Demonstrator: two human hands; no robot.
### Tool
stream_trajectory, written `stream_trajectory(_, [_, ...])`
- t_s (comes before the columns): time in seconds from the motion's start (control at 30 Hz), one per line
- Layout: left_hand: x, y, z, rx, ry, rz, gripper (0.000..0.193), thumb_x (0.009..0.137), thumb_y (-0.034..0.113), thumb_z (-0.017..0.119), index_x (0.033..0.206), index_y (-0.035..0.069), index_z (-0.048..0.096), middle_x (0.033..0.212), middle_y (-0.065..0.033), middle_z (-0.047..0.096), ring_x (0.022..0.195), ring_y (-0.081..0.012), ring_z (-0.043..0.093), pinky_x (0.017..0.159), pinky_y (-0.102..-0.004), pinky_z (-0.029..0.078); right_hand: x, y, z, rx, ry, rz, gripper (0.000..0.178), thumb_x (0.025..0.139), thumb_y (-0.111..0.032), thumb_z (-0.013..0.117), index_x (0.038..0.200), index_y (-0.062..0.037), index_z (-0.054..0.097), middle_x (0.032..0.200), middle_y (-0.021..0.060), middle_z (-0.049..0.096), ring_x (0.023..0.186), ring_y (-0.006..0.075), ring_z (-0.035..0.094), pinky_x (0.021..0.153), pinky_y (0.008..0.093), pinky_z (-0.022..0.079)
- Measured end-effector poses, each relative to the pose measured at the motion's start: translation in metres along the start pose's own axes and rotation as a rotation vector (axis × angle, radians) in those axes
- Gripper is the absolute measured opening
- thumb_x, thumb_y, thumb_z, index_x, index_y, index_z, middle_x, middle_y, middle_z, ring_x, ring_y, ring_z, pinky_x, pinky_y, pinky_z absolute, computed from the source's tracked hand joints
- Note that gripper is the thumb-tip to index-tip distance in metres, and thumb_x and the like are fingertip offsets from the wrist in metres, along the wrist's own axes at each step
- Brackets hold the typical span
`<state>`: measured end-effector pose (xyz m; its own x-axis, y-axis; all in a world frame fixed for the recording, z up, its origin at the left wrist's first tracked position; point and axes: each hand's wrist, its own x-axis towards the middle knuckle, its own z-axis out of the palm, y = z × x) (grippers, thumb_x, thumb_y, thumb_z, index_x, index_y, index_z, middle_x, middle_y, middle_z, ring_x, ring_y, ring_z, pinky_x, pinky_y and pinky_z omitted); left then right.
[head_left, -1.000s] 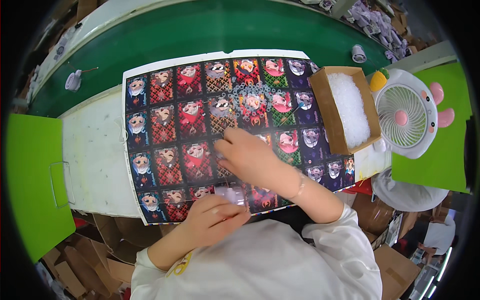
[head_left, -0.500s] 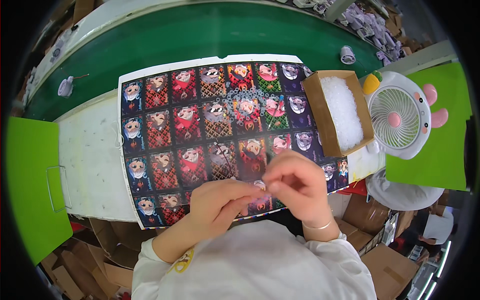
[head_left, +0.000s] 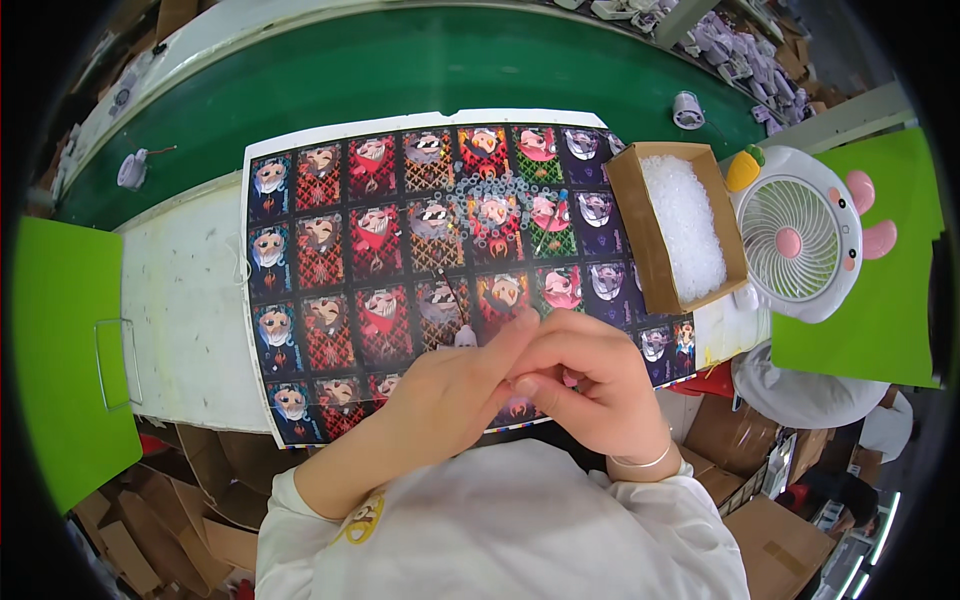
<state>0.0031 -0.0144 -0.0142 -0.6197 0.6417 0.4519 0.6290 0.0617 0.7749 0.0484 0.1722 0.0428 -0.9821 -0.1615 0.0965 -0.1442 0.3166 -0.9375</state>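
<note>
Meeting over the near part of the printed sheet, the left hand (head_left: 445, 395) and the right hand (head_left: 595, 385) are bent inward with their fingertips together. The left index finger extends forward and to the right; the right fingers curl, with the thumb beside the left fingers. Whether an object is pinched between them cannot be told, as the fingers cover the contact zone.

The small lilac plastic part (head_left: 465, 337) is located just beyond the left hand, which is the nearer of the two. Its long axis points roughly away from the person. A thin dark wire (head_left: 451, 292) appears to run from its far end, forward and slightly left. The part is pale and smooth, with a narrowed far end; its near end is hidden by the left hand, so contact with the fingers cannot be confirmed.

The printed sheet (head_left: 345, 275), bearing rows of cartoon-character cards, covers much of the white worktop (head_left: 180, 310). Farther forward, loose translucent rings (head_left: 490, 212) are scattered on the sheet. To the right, an open cardboard box (head_left: 645, 240) contains clear plastic pieces (head_left: 685, 230), with a rabbit-eared fan (head_left: 795, 245) beside it. Beyond the worktop lies a green belt (head_left: 400, 65) carrying a pale cylindrical component (head_left: 688, 110).
</note>
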Motion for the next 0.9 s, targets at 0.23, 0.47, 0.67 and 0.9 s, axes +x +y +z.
stream_trajectory(0.23, [0.007,-0.002,-0.001,0.042,-0.036,0.079,0.073,0.082,0.001,0.070,0.147,-0.003,0.039,0.088,-0.0119,0.069,0.069,-0.0280,0.067,0.060,-0.0377,0.054,0.006,-0.003,-0.003,-0.131,-0.050,0.004,0.012,0.076,0.005,0.067,0.085,-0.0021,0.063,0.079,0.0070,0.055,0.065,0.0190,0.055,0.055,0.0306,0.044])
stream_trajectory(0.47, [0.005,0.000,-0.002,0.022,-0.062,0.081,0.071,0.084,0.001,0.066,0.149,-0.003,0.037,0.084,-0.0097,0.068,0.070,-0.0257,0.067,0.062,-0.0367,0.054,0.003,-0.005,0.002,-0.172,-0.060,0.009,0.016,0.076,0.005,0.066,0.088,-0.0024,0.061,0.079,0.0092,0.053,0.070,0.0245,0.056,0.058,0.0343,0.046])
stream_trajectory(0.67, [0.001,-0.004,0.003,0.072,-0.047,0.069,0.069,0.081,0.002,0.068,0.144,-0.004,0.041,0.084,-0.0098,0.066,0.067,-0.0253,0.065,0.060,-0.0363,0.053,0.000,0.001,0.008,-0.404,0.045,-0.103,0.014,0.077,-0.002,0.071,0.088,-0.0027,0.061,0.083,0.0112,0.052,0.073,0.0295,0.057,0.061,0.0394,0.048])
stream_trajectory(0.9, [-0.008,-0.008,0.007,0.284,0.050,0.040,0.038,0.075,0.004,0.072,0.110,-0.001,0.060,0.091,-0.0127,0.066,0.075,-0.0282,0.065,0.063,-0.0394,0.052,-0.002,0.022,0.019,-0.613,0.129,-0.275,0.013,0.078,-0.008,0.071,0.086,-0.0047,0.062,0.078,0.0094,0.052,0.067,0.0289,0.057,0.057,0.0386,0.048])
